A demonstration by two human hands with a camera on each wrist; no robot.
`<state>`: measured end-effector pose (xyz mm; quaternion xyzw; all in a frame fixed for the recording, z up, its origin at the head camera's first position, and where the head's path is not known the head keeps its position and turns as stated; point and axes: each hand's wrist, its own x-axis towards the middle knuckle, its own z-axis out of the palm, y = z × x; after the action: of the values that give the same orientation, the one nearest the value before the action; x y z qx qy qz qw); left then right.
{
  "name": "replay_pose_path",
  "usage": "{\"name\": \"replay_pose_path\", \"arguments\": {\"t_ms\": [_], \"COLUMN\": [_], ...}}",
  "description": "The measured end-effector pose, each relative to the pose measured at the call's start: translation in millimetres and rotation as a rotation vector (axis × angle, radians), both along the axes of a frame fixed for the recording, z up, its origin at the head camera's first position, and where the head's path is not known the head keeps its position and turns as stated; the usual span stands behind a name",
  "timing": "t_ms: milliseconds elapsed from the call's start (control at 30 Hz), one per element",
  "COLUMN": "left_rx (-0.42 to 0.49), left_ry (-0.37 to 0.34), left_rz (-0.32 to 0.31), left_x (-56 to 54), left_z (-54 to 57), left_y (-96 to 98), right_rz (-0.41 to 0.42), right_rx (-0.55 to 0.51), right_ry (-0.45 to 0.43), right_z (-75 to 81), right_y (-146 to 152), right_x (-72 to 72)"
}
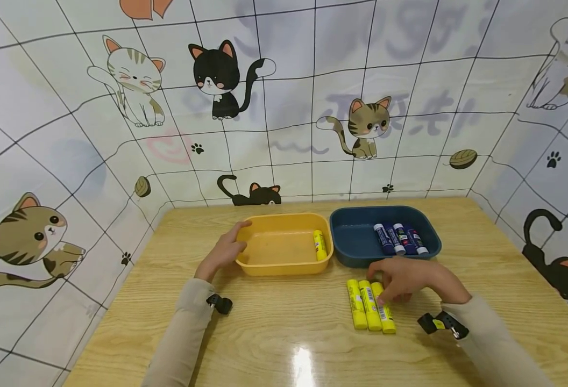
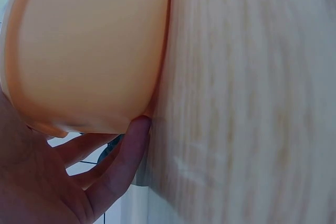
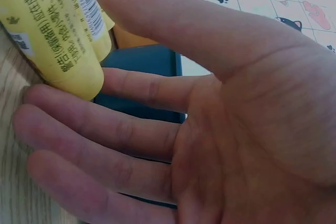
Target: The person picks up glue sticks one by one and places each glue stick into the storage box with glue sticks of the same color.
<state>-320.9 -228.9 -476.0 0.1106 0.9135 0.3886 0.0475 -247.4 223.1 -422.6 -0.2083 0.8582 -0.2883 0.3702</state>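
Bright light filled the head view, glaring white on the near counter [image 1: 274, 328]; the 2 wrist views looked dimmer, the left one soft, with shadow beside the left hand [image 2: 58, 192].

Three yellow glue sticks [image 1: 370, 306] lie abreast on the desk [image 1: 264, 322]; near its far edge, a yellow tray [image 1: 284, 269] holds a fourth stick [image 1: 320, 245].

Yellow tube [image 3: 55, 32]: Chinese print, wording unclear; neighbouring tube [image 3: 90, 14]: barcode; wall [image 1: 291, 107]: faint characters, unreadable.
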Motion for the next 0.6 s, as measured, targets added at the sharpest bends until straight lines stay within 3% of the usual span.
{"name": "replay_pose_path", "arguments": {"t_ms": [333,600], "left_rx": [0.006,0.010], "left_ry": [0.002,-0.006], "left_rz": [0.006,0.007], "left_x": [0.3,-0.1], "left_z": [-0.3,0.4], "left_y": [0.5,1.2], "right_rz": [-0.041,-0.049], "right_rx": [0.041,0.046], "right_ry": [0.029,0.046], "right_z": [-6.5,-2.3], "right_y": [0.9,5.4], "right_x": [0.0,1.7]}}
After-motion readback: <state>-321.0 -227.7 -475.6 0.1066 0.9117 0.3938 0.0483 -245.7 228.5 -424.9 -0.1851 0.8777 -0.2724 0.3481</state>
